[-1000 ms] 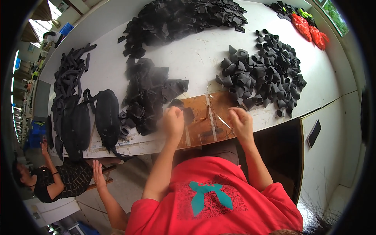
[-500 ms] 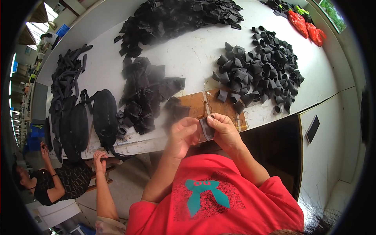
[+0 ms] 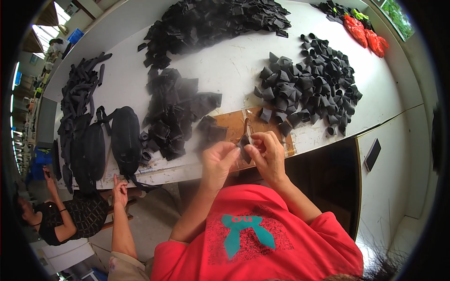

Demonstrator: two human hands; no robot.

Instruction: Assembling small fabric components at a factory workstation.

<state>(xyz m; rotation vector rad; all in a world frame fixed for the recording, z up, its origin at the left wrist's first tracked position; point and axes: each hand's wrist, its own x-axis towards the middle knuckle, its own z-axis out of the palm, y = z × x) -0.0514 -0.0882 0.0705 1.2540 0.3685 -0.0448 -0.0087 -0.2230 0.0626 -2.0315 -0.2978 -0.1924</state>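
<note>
Between my hands is a small black fabric piece [image 3: 244, 149], held up over the front edge of the table. My left hand [image 3: 218, 161] pinches its left side between thumb and fingers. On the other side, my right hand [image 3: 268, 154] grips it with thumb and forefinger. Just beyond my hands a brown board [image 3: 236, 122] lies on the white table [image 3: 234, 79]. Flat black fabric pieces [image 3: 176, 100] lie in a heap to the left of the board. Right of it spreads a pile of folded, looped black pieces [image 3: 304, 84].
A large heap of black pieces [image 3: 206, 23] covers the far side. Black pouches [image 3: 125, 133] and dark strips [image 3: 77, 89] lie at the left. Red plastic bags [image 3: 356, 32] sit far right; a phone [image 3: 373, 154] rests near right. Co-workers' hands [image 3: 120, 192] show at lower left.
The fabric piece has turned from showing its flat face to a narrower, folded shape. My right fingers have shifted up over its top. A co-worker's hand at lower left has moved slightly.
</note>
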